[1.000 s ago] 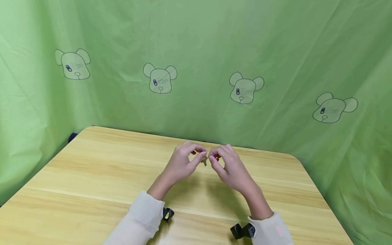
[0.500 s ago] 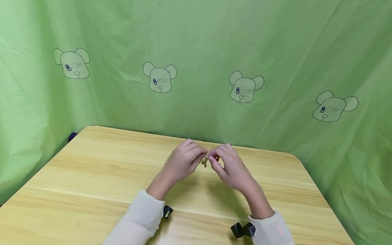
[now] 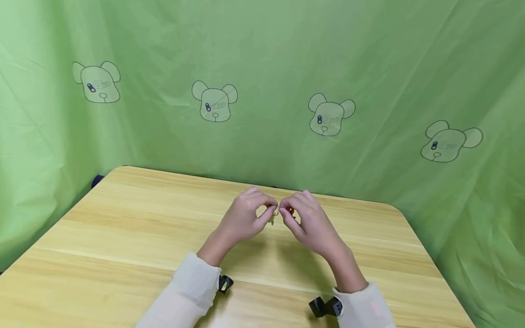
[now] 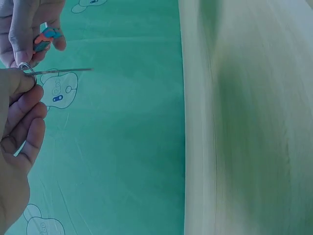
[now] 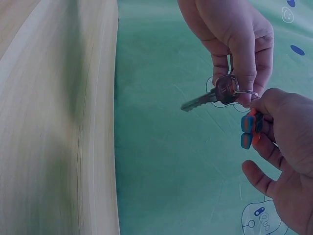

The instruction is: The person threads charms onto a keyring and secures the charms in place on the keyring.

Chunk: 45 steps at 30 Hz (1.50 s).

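Both hands meet above the table, fingertips close together. My left hand (image 3: pixel 245 217) pinches a metal key ring (image 5: pixel 248 92) between thumb and fingers. On that ring hangs a metal key (image 5: pixel 226 89), its toothed blade pointing down toward the table. Thumb and fingers of my right hand (image 3: pixel 306 222) pinch the opposite side of the ring. A small blue and orange charm (image 5: pixel 247 130) hangs by the right fingers. In the left wrist view the key appears edge-on as a thin line, and fingertips hide part of the ring.
A wooden table (image 3: pixel 135 232) with rounded corners lies under the hands. Green curtain (image 3: pixel 262 54) with printed bear heads surrounds it, close behind the far edge. Black wrist cameras sit at both light sleeves (image 3: pixel 193 282).
The left fingers close in, then spread into a rounder pinch at the ring. The hanging key shifts slightly toward the left hand. The right hand stays nearly still.
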Motion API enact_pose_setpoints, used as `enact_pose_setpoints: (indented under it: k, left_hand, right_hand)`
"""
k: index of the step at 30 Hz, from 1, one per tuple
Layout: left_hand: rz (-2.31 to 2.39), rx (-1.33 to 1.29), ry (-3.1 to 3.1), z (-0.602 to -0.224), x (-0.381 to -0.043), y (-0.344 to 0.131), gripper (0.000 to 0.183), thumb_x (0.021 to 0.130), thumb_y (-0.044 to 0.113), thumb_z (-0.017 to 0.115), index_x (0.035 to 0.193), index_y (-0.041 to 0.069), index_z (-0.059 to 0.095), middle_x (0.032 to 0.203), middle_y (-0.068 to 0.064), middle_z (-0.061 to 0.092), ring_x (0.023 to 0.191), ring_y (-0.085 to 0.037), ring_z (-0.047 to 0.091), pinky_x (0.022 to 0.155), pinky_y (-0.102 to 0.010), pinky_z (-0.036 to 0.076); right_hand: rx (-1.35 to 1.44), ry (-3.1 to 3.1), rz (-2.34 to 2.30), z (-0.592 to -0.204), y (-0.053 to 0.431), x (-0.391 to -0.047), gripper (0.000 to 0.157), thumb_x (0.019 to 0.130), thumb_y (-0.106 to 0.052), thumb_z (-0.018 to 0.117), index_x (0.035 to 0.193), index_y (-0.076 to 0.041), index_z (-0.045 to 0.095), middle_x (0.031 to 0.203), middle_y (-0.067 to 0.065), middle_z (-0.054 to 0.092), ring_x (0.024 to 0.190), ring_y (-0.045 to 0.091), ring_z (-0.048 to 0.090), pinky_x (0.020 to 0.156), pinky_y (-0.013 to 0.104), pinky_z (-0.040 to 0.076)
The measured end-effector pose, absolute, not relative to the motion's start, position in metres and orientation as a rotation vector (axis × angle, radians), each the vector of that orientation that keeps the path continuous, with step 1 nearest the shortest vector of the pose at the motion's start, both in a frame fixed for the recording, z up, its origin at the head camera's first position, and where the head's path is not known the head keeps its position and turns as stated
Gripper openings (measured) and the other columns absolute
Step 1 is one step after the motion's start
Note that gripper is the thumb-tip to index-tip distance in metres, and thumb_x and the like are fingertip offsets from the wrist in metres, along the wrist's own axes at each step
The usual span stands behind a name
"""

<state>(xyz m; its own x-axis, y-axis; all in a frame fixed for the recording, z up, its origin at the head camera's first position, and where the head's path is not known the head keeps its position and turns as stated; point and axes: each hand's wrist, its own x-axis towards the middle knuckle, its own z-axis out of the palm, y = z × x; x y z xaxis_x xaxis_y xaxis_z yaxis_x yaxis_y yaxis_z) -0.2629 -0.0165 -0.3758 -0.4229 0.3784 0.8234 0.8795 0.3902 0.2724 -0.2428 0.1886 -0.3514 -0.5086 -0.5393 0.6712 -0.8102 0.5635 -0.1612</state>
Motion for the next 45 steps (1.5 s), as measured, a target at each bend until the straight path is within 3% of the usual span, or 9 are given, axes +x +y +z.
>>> enact_pose_setpoints:
  k: [22,45]
  left_hand:
    - [-1.1,-0.999,-2.016,-0.3764,-0.2634,-0.0156,0.007,0.09,0.001,0.072,0.092,0.005,0.077,0.087,-0.002,0.077,0.083,-0.014,0.066,0.075,-0.031,0.057]
    - [-1.19,-0.912,-2.061,-0.3729,-0.261,-0.0157,0.007,0.09,0.0,0.072,0.093,0.003,0.077,0.085,-0.003,0.076,0.081,-0.015,0.068,0.073,-0.029,0.055]
  right_hand:
    - [1.091,-2.176,0.563,-0.3502,0.1849,-0.242,0.01,0.089,0.001,0.072,0.089,-0.008,0.067,0.087,-0.003,0.068,0.083,0.017,0.054,0.074,0.034,0.043]
    - [1.089,-2.181,0.584,-0.3522,0.1826,-0.2438,0.009,0.09,0.0,0.072,0.091,-0.007,0.067,0.086,-0.001,0.068,0.082,0.017,0.055,0.073,0.033,0.043]
